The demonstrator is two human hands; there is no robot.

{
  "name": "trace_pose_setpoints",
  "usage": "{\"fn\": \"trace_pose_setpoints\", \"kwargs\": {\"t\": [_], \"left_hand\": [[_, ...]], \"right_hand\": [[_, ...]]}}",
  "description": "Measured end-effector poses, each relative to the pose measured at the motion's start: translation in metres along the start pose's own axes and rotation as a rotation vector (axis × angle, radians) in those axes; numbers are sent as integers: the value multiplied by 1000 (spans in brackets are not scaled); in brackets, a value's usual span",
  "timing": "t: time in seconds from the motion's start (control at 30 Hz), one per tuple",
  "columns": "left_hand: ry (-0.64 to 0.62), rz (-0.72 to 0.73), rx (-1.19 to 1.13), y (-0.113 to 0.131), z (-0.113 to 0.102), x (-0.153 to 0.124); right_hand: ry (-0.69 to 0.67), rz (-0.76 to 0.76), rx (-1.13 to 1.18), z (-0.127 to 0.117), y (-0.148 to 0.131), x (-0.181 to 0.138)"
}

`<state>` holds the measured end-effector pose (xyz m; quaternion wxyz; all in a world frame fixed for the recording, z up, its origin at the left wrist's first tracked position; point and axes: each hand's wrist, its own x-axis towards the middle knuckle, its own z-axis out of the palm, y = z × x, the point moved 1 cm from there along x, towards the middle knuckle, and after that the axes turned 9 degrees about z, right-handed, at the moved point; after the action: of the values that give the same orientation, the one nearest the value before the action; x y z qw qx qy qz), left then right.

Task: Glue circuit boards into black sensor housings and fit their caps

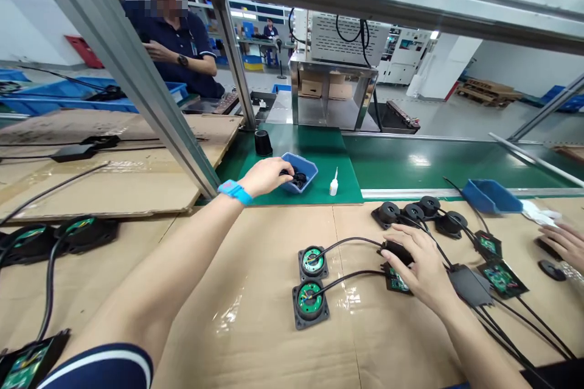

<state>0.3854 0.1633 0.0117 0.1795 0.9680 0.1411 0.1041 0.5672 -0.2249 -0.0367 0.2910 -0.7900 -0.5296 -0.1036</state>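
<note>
My left hand [269,176], with a blue wristband, reaches into a small blue bin [306,185] of black parts [298,179]. Its fingers are closed at the near side of the bin; what they pinch is hidden. On the cardboard, my right hand [417,255] curls over a black plastic housing [396,251], thumb and fingers on its sides. Just below lies an open housing with a green circuit board [398,279]. Black cables run left from there to two square black units with round green boards, one farther [312,260] and one nearer [310,301].
A small white dropper bottle [334,185] and a black cup-shaped part [263,143] stand on the green mat. Several wired round units [413,213] and another blue bin [493,196] lie right. Another person's hand [568,243] is at the right edge. A metal post [155,73] slants at left.
</note>
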Motion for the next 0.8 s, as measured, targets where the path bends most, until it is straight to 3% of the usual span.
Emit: {"fn": "trace_pose_setpoints", "kwargs": {"t": [0.17, 0.37, 0.47, 0.6, 0.8], "left_hand": [[-339, 75, 138, -26, 0, 53], [-438, 37, 278, -39, 18, 71], [-419, 55, 286, -41, 21, 72], [-288, 52, 293, -38, 15, 65], [-103, -18, 323, -28, 11, 53]], "right_hand": [[-200, 71, 99, 12, -14, 65], [-392, 125, 167, 58, -11, 133], [-434, 241, 204, 90, -11, 158], [-463, 378, 247, 123, -14, 178], [-455, 434, 290, 145, -22, 184]]}}
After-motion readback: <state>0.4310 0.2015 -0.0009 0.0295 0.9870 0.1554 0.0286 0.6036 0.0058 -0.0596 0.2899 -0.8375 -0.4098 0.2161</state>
